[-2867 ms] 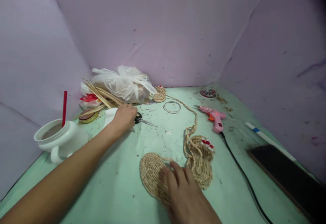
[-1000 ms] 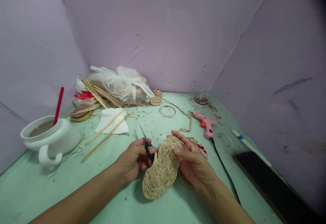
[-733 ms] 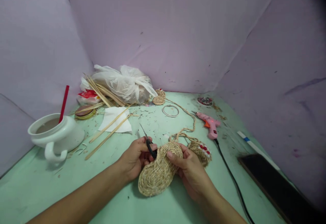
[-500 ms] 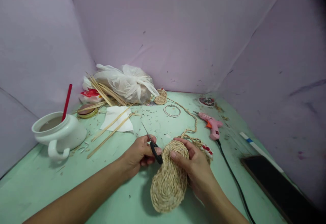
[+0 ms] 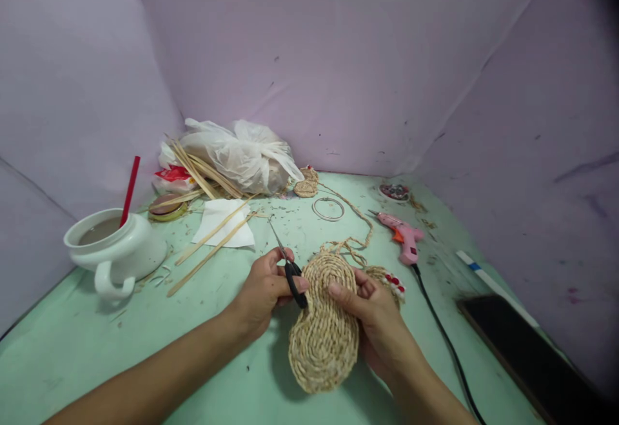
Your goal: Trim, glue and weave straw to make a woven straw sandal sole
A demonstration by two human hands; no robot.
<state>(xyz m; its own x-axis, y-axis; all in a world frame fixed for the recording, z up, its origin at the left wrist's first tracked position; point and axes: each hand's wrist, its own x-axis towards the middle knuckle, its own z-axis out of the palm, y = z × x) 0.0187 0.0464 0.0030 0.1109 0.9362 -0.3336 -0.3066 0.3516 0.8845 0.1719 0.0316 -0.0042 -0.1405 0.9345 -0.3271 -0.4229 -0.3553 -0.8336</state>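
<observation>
My right hand (image 5: pixel 374 318) grips a flat oval sole woven of straw rope (image 5: pixel 325 328), holding it tilted above the green table (image 5: pixel 145 360). Black-handled scissors (image 5: pixel 289 270) sit in my closed left hand (image 5: pixel 265 289), their blades pointing up and away, right beside the sole's left edge. A second woven sole with red and white beads (image 5: pixel 393 282) lies behind my right hand, with a braided rope (image 5: pixel 355 228) trailing away from it toward the back.
A pink glue gun (image 5: pixel 403 235) with a black cord lies at right. A white pot with a red stick (image 5: pixel 113 251) stands left. Wooden sticks, white paper (image 5: pixel 223 231), a plastic bag (image 5: pixel 239 157), a metal ring (image 5: pixel 327 208) and a dark slab (image 5: pixel 536 347) surround the work spot.
My left hand fetched the scissors from the far table and brought them beside the sole. My right hand lifted the sole off the table and turned it upright.
</observation>
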